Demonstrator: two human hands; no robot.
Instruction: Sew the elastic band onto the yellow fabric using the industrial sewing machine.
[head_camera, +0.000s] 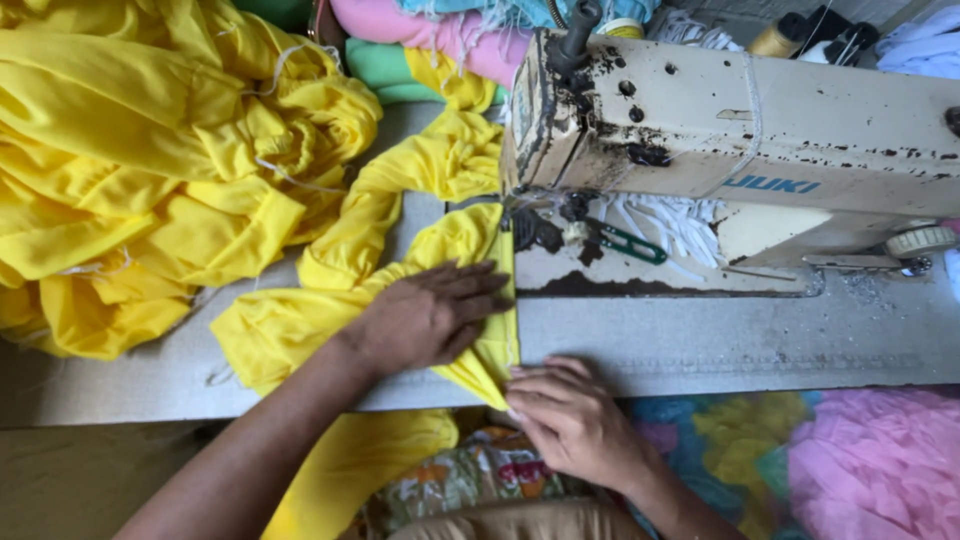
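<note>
Left hand (425, 318) flat, pressing yellow fabric (300, 315) mid-frame; right hand (570, 415) pinches its folded edge at the counter (700, 345) front. Edge sits under the sewing machine (740, 125) needle; seam looks barely started, long strip left. Yellow pile (140, 160) upper left.

Folded yellow fabric strip (470, 300) lies flat on table, running under machine's needle.

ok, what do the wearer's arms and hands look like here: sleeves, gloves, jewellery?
Both are bare. The left hand and its forearm show no sleeve, glove, watch or ring. The right hand is likewise ungloved, with no ring or wristband in view and short plain fingernails. No sleeve edge reaches into the picture on either arm.
</note>
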